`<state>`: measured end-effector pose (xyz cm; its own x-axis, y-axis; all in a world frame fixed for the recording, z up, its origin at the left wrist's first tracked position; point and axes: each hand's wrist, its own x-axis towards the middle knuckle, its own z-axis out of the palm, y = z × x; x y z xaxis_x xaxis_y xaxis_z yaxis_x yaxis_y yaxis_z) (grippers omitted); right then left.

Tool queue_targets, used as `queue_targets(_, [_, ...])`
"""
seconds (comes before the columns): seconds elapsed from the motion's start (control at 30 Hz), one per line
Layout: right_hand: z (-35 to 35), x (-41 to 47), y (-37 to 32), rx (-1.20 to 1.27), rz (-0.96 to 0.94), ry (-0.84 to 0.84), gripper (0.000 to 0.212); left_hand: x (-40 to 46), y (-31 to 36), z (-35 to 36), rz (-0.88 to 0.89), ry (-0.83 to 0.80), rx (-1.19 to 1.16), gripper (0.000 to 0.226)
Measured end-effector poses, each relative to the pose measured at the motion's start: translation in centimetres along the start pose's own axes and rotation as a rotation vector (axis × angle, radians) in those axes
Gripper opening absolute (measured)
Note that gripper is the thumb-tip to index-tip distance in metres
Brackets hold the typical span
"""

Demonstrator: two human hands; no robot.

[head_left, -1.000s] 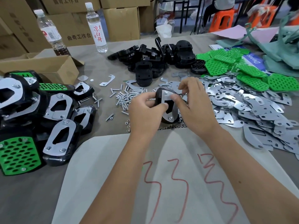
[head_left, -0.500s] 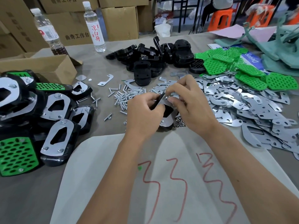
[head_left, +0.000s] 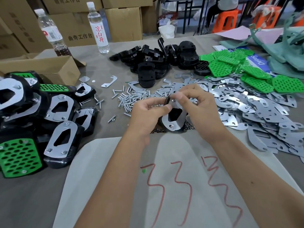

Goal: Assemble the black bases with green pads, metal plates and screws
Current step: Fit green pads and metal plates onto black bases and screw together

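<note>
Both hands hold one black base [head_left: 174,114] with a metal plate [head_left: 175,124] on it, tilted up over the table's middle. My left hand [head_left: 146,114] grips its left edge. My right hand [head_left: 201,109] holds the right side and pinches at a screw near the top of the plate. Loose screws [head_left: 131,99] lie just behind the hands. Bare black bases [head_left: 158,63] are heaped at the back, green pads [head_left: 246,71] at the back right, loose metal plates [head_left: 256,111] to the right.
Finished assemblies [head_left: 41,116] are piled at the left beside an open cardboard box [head_left: 49,66]. Two water bottles [head_left: 98,28] stand at the back left. A white sheet with red marks [head_left: 164,178] covers the near table. Small nuts [head_left: 189,125] lie under the held base.
The held base has been tipped up and shifted slightly; my right fingers moved from its side to the screw at the top of the plate.
</note>
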<state>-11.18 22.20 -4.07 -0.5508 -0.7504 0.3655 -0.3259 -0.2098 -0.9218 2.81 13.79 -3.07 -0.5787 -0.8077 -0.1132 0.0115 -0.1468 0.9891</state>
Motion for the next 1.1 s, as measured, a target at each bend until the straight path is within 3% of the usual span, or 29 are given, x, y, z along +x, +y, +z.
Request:
queue_targets(0.1, [-0.2,0.1,0.0,0.109,0.071,-0.076,0.034,0.3,-0.1,-0.1,-0.063,0.006,-0.115,0.014])
queue_targets(0.23, [-0.2,0.1,0.2,0.241,0.164,-0.125,0.038,0.4,-0.2,-0.1,-0.074,-0.006,-0.151,0.018])
queue_targets(0.4, [0.1,0.0,0.6,0.051,0.053,-0.153,0.032,0.5,-0.5,0.1,-0.062,0.018,-0.128,0.021])
queue_targets(0.67, [0.2,0.0,0.7,0.078,0.007,0.038,0.028,0.6,-0.6,0.4,-0.075,0.057,-0.155,0.012])
queue_targets(0.73, [0.2,0.0,0.7,0.136,0.044,0.000,0.021,0.7,-0.6,0.2,-0.078,0.102,-0.224,0.017])
queue_targets(0.83, [0.0,0.2,1.0,0.232,0.169,-0.098,0.040,0.7,-0.5,0.3,-0.075,0.173,-0.354,0.022])
queue_targets(0.9, [0.0,0.2,1.0,0.280,0.202,-0.183,0.036,0.6,-0.5,0.5,-0.058,0.199,-0.373,0.017])
queue_targets(0.97, [0.1,0.2,1.1,0.258,0.210,-0.192,0.032,0.6,-0.6,0.7,-0.012,0.252,-0.248,0.014])
queue_targets(1.1, [0.0,0.1,1.4,0.225,0.179,-0.154,0.026,0.5,-0.7,0.4,0.265,0.448,0.390,0.026])
